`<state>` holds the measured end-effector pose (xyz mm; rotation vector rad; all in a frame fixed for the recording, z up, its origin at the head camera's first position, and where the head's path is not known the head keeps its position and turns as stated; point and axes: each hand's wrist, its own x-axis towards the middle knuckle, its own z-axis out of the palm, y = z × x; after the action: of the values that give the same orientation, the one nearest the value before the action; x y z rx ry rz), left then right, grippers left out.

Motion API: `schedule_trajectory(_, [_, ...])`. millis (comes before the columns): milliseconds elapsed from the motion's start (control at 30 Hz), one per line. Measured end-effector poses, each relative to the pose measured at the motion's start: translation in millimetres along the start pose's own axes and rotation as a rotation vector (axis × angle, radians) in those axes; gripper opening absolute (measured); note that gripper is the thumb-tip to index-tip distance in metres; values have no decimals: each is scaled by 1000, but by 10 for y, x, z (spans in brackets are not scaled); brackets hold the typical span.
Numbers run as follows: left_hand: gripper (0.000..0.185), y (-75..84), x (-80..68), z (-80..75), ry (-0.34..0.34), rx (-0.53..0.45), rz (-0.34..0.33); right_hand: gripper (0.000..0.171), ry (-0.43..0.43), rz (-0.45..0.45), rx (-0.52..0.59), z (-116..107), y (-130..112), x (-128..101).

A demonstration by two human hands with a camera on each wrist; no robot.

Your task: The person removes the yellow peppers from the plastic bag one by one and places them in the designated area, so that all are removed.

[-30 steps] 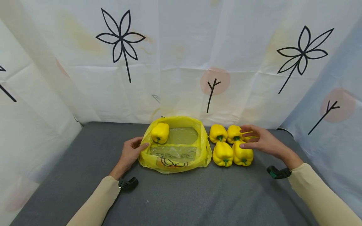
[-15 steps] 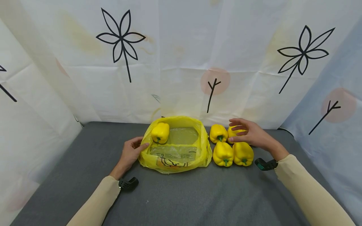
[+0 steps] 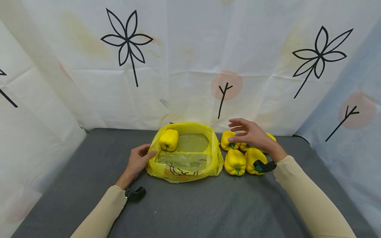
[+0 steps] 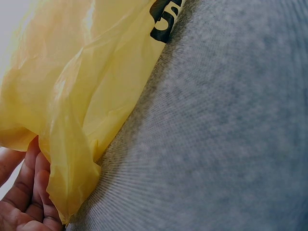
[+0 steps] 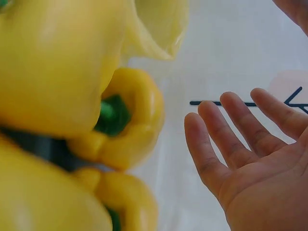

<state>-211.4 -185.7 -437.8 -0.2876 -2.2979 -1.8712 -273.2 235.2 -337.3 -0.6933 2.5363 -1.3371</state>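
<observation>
A yellow plastic bag (image 3: 212, 148) lies with its mouth wide on the grey surface, a yellow bell pepper (image 3: 168, 140) inside at its left. My left hand (image 3: 139, 158) pinches the bag's left rim, thumb over the edge; in the left wrist view its fingers sit behind the yellow plastic (image 4: 72, 159). My right hand (image 3: 251, 134) hovers over the group of yellow bell peppers (image 3: 235, 162) right of the bag, holding nothing. Its spread fingers (image 5: 231, 139) and bare palm show in the right wrist view, beside the nearest back pepper (image 5: 144, 106). The hand partly hides the back-row peppers.
The peppers stand close together, right against the bag's right side. Behind them a white curtain (image 3: 190, 99) with plant drawings hangs at the back edge of the grey table (image 3: 190, 208). Dark bands (image 3: 135, 193) sit on both wrists.
My right hand has moved left across the peppers, from the rightmost ones toward the back one nearest the bag, uncovering a pepper at the far right. The left hand and bag have stayed put.
</observation>
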Motion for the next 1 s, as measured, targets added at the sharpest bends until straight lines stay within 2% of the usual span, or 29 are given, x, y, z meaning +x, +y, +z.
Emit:
schedule_trajectory(733, [33, -14, 11, -4, 5, 5, -9, 69, -61, -87, 127, 377, -171, 400])
schedule_trajectory(1000, [32, -12, 1, -2, 0, 7, -9, 69, -88, -90, 172, 547, -255, 514])
